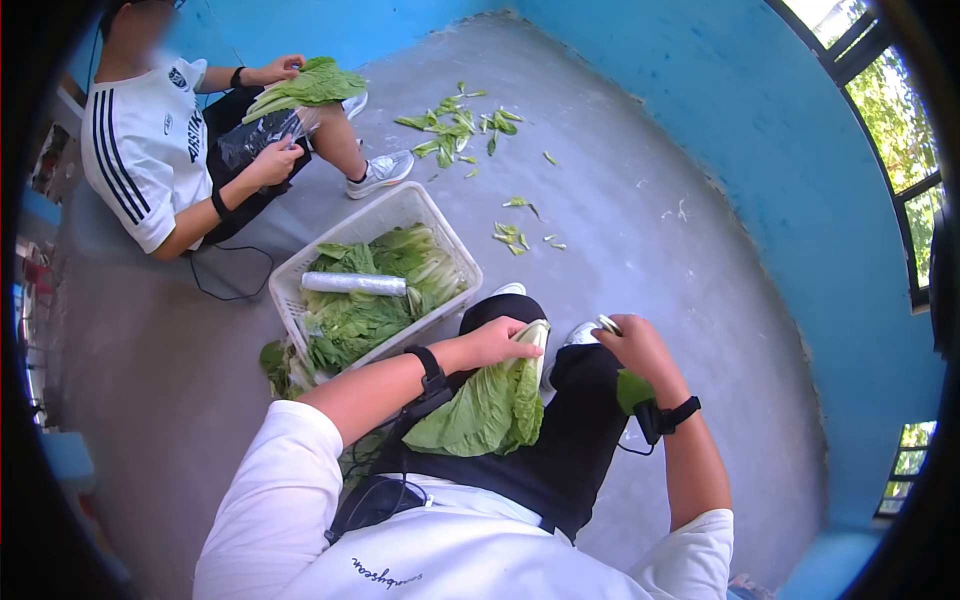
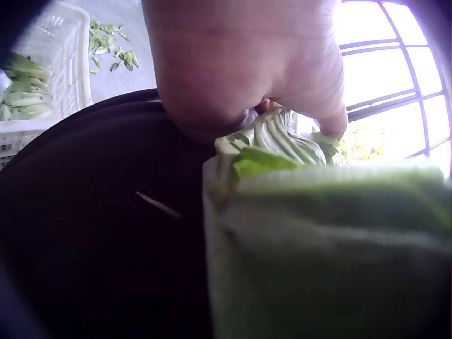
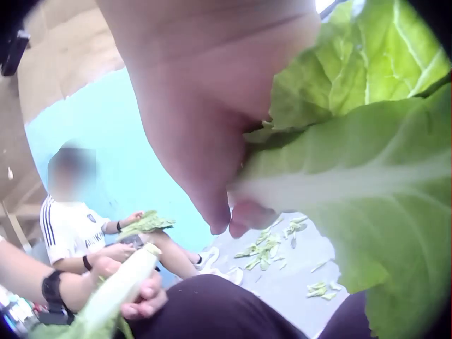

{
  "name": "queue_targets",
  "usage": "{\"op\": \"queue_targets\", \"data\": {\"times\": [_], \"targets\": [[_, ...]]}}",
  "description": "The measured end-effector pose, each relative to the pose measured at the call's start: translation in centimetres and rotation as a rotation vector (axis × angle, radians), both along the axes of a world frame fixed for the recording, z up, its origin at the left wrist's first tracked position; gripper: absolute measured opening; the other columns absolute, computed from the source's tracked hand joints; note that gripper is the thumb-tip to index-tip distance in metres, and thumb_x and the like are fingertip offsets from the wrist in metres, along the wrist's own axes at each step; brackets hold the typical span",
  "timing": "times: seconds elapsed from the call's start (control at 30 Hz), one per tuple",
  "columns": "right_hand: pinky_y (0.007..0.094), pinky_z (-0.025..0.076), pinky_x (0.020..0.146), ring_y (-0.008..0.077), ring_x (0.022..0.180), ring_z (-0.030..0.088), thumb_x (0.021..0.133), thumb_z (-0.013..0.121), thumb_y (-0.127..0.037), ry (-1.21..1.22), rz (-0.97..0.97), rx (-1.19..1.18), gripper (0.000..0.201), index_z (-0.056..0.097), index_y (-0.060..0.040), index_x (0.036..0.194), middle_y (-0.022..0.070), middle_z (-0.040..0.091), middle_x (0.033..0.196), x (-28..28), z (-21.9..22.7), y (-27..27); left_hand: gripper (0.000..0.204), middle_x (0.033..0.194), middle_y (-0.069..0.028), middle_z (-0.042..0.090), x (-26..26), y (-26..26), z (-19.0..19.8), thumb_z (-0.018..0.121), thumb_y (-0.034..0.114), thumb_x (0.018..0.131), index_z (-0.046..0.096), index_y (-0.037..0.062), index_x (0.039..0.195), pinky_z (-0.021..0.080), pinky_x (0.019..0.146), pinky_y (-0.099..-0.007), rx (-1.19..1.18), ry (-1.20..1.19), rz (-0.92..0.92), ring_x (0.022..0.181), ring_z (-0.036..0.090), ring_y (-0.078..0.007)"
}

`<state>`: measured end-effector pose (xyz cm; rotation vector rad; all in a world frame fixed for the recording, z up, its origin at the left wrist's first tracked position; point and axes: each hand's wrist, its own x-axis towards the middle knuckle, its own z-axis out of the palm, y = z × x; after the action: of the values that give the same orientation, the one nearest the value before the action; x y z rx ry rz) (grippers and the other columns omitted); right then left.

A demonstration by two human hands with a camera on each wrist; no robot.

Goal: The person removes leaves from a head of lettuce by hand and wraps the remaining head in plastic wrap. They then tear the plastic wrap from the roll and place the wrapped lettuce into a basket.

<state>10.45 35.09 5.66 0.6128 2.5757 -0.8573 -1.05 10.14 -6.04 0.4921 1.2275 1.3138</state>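
Observation:
In the head view my left hand [image 1: 495, 342] grips a leafy green head [image 1: 488, 405] by its pale stem end, its leaves hanging over my lap. The left wrist view has that hand [image 2: 247, 67] above the crumpled leaves [image 2: 325, 247], fingertips mostly hidden. To the right, level with it, my right hand [image 1: 636, 348] pinches a detached leaf [image 1: 632, 390] by its white base. Up close in the right wrist view, thumb and finger of this hand [image 3: 201, 120] hold the broad leaf [image 3: 353, 183], apart from the stem [image 3: 120, 289] in my left hand.
A white crate [image 1: 453, 230] of greens, with a clear plastic-film roll [image 1: 355, 284] on top, stands beyond my left forearm. Another seated person [image 1: 150, 150] holds greens [image 1: 315, 85] and thin plastic. Leaf scraps [image 1: 452, 128] lie scattered on the grey floor [image 1: 640, 220].

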Motion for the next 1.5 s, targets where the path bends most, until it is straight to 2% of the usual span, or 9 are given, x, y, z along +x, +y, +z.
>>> {"op": "queue_targets", "data": {"times": [0.1,0.2,0.33,0.73,1.13,1.23,1.33,1.43,1.5], "targets": [[0.0354,0.044,0.059,0.0134,0.06,0.05,0.099,0.063,-0.024,-0.05,-0.032,-0.221,0.027,0.073,0.0011,0.092,0.0022,0.059,0.066,-0.3,0.9,-1.5,0.031,0.09,0.0024,0.068,-0.2,0.1,1.5,0.076,0.035,0.094,0.072,0.0046,0.1,0.051,0.078,-0.0277,-0.002,0.052,0.01,0.084,0.061,-0.0057],[0.0297,0.041,0.056,0.0069,0.062,0.048,0.1,0.062,-0.025,0.033,0.002,-0.396,0.027,0.075,-0.001,0.095,-0.0046,0.055,0.068,-0.4,0.3,-2.8,0.033,0.09,0.0026,0.068,-0.2,0.1,1.7,0.076,0.036,0.095,0.072,0.0047,0.101,0.051,0.077,-0.0275,0.004,0.083,0.021,0.084,0.061,-0.0054],[0.0282,0.041,0.056,0.0051,0.063,0.048,0.101,0.062,-0.023,-0.035,-0.273,-0.545,0.027,0.075,0.0,0.097,-0.0041,0.054,0.068,-0.9,0.1,-4.9,0.035,0.106,-0.0003,0.072,-0.7,0.2,1.6,0.069,0.032,0.1,0.071,0.0032,0.121,0.051,0.089,-0.0285,-0.041,0.082,-0.053,0.098,0.063,-0.0071],[0.0306,0.047,0.061,0.0079,0.065,0.053,0.087,0.076,-0.02,0.086,-0.113,-0.373,0.028,0.075,0.0037,0.103,0.0019,0.066,0.07,-0.8,-1.5,-6.8,0.04,0.102,0.0034,0.065,0.2,0.8,0.6,0.063,0.041,0.104,0.066,0.0038,0.119,0.048,0.085,-0.0259,0.143,0.069,0.129,0.094,0.056,-0.0041],[0.0345,0.049,0.063,0.0099,0.066,0.055,0.086,0.07,-0.018,0.047,-0.107,-0.301,0.028,0.073,0.0049,0.102,0.0082,0.066,0.069,-0.3,-2.0,-6.6,0.05,0.115,0.0,0.066,0.3,0.8,-0.3,0.069,0.041,0.1,0.062,0.0027,0.131,0.048,0.095,-0.0282,0.108,0.145,-0.022,0.105,0.057,-0.0063],[0.0426,0.054,0.067,0.0351,0.07,0.072,0.084,0.069,-0.023,0.086,-0.099,-0.214,0.03,0.072,0.0039,0.098,0.0224,0.07,0.075,-0.2,-2.1,-7.3,0.048,0.115,-0.0001,0.066,0.7,0.6,-0.2,0.069,0.04,0.101,0.062,0.0027,0.13,0.048,0.095,-0.0282,0.083,0.117,0.005,0.105,0.057,-0.0062],[0.0465,0.054,0.07,0.0441,0.077,0.07,0.086,0.069,-0.024,0.104,-0.098,-0.241,0.029,0.073,0.0028,0.095,0.0261,0.07,0.079,-0.2,-2.1,-7.2,0.046,0.114,0.0006,0.066,0.6,0.7,-0.2,0.068,0.04,0.101,0.063,0.0025,0.128,0.048,0.094,-0.0277,0.107,0.07,0.022,0.104,0.057,-0.0058],[0.0406,0.051,0.063,0.0239,0.059,0.061,0.089,0.068,-0.019,0.077,-0.021,-0.169,0.025,0.072,0.0039,0.097,0.0205,0.064,0.067,-0.2,-1.9,-7.0,0.044,0.11,0.0027,0.066,0.6,0.7,0.0,0.068,0.039,0.102,0.064,0.0032,0.126,0.048,0.091,-0.0263,0.084,0.11,0.011,0.1,0.056,-0.0048],[0.0424,0.052,0.064,0.0309,0.062,0.065,0.09,0.068,-0.02,0.124,0.062,-0.082,0.025,0.073,0.0036,0.095,0.0231,0.065,0.07,0.0,-2.3,-6.8,0.04,0.107,0.004,0.065,0.6,0.7,0.5,0.068,0.037,0.102,0.065,0.0038,0.125,0.048,0.089,-0.0256,0.055,0.106,0.001,0.098,0.056,-0.0039]]}}
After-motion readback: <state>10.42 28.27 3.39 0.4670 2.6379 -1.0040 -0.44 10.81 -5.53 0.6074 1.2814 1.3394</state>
